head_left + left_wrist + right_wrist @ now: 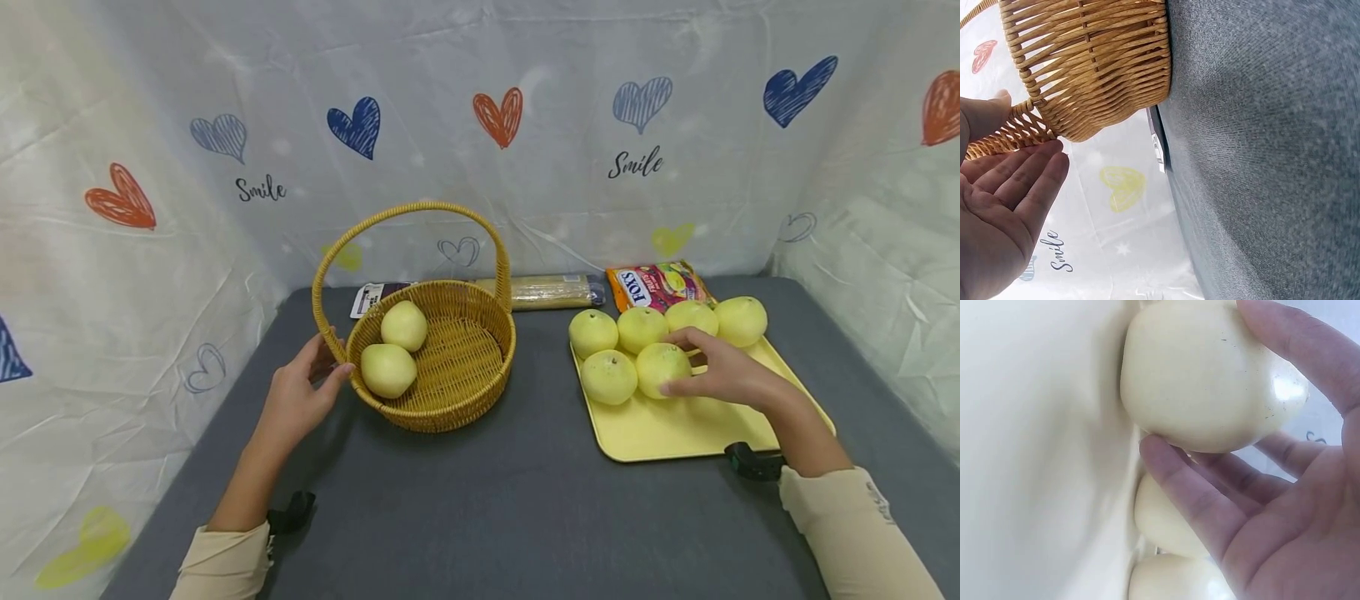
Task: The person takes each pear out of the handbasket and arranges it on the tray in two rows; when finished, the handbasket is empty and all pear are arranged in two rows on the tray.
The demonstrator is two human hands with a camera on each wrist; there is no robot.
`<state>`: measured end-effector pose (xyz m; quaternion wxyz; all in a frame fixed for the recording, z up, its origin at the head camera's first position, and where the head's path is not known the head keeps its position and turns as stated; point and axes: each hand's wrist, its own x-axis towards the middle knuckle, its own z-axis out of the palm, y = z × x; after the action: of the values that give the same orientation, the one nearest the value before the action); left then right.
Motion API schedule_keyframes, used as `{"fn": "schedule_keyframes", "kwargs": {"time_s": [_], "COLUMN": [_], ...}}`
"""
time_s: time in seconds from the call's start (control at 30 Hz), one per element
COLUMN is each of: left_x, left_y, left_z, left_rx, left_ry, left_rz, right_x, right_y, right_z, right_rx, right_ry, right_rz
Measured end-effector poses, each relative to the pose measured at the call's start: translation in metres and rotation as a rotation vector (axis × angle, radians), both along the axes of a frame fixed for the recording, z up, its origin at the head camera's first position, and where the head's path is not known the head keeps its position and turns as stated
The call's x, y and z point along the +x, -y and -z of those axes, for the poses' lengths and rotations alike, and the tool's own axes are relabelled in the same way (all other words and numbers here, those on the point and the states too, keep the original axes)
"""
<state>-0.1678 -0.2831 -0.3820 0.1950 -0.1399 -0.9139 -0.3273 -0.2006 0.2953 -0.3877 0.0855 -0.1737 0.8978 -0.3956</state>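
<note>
A wicker basket (pixel 457 408) with a tall handle holds two pale green round fruits (pixel 387 371) at its left side. My left hand (pixel 300 396) grips the base of the basket's handle, thumb on one side and fingers on the other; the left wrist view shows the hand (pixel 1004 200) against the basket (pixel 1097 69). On a yellow tray (pixel 645 437) lie several more such fruits. My right hand (pixel 723 371) holds the front-row fruit (pixel 663 371) between thumb and fingers. In the right wrist view, the hand (pixel 1285 512) curls round that fruit (pixel 1204 381).
Behind the tray lies an orange candy bag (pixel 660 286). A long clear-wrapped package (pixel 551 292) and a white-and-dark label (pixel 371 298) lie behind the basket. A white sheet printed with hearts (pixel 420 75) hangs around the dark grey table (pixel 480 517).
</note>
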Motion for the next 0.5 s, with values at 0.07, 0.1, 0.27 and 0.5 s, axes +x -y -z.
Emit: {"fn": "schedule_keyframes", "kwargs": {"time_s": [0.07,0.1,0.27,0.5], "left_x": [0.0003,0.0006,0.0009,0.0006], "left_y": [0.0002,-0.0001,-0.0004,-0.0003], "left_z": [-0.0004,-0.0009,-0.0009,-0.0011], "left_rx": [-0.001,-0.002,-0.003,0.0], "left_ry": [-0.002,-0.002,0.007,-0.003], "left_rz": [0.0,-0.001,-0.004,0.0], "right_x": [0.0001,0.0002,0.002,0.0026], "right_y": [0.0001,0.0001,0.0,0.003], "right_z": [-0.0001,-0.0002,-0.002,-0.0083], "right_rx": [-0.006,-0.01,-0.024,-0.025], "right_ry": [0.007,0.01,0.009,-0.002], "right_rz": [0.0,-0.002,-0.022,-0.04]}}
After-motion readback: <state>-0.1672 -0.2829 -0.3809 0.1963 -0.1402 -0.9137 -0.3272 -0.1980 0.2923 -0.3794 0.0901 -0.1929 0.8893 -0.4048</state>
